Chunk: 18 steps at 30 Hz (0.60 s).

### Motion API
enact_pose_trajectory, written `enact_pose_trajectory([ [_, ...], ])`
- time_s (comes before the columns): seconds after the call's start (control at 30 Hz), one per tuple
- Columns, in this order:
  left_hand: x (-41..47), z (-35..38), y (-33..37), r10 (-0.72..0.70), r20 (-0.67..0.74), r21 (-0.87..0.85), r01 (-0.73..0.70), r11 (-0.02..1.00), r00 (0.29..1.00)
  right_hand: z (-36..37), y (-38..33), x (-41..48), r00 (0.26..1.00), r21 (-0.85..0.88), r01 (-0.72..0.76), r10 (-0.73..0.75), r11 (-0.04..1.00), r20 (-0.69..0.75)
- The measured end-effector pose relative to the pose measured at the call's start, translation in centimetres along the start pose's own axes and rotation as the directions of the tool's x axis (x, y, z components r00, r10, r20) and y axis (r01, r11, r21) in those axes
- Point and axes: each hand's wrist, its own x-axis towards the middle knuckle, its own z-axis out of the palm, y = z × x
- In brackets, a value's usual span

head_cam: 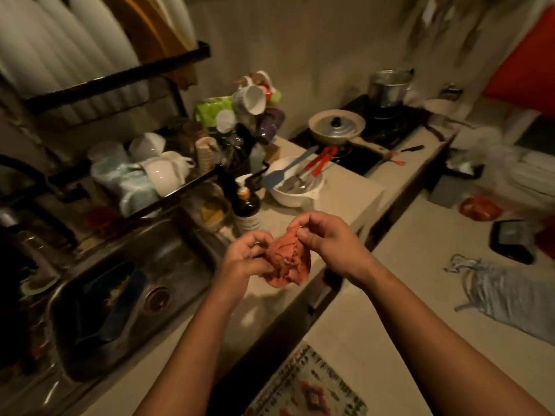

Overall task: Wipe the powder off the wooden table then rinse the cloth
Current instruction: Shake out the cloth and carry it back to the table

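Both the left hand [246, 253] and the right hand [318, 235] pinch the crumpled pink cloth [288, 262] above the counter edge, just right of the sink [192, 235], so loosened powder may well fall on the counter rather than into the basin.

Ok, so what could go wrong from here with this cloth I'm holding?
The cloth, pinched by the left hand and right hand, hangs near the counter edge, not over the sink, so drips or powder might land on the rug. The pump bottle stands close behind; swinging toward the sink could knock it.
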Motion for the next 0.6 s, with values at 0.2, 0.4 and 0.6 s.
enact_pose_trajectory([
  [0.2,0.7,15.4,1.5,0.01,0.251,0.058,-0.026,0.998,0.968,-12.0,-0.3,-8.9,0.964,-0.039,0.009,-0.019,0.999,-0.264],
  [0.4,1.2,30.1,1.0,0.066,0.323,0.154,-0.121,0.981,0.944,-22.2,0.4,-18.4,0.867,-0.097,-0.052,-0.003,0.994,-0.499],
  [0.6,2.2,43.1,1.4,0.059,0.515,0.093,-0.124,0.988,0.855,-32.2,2.1,-27.7,0.755,-0.068,-0.166,0.082,0.984,-0.651],
])
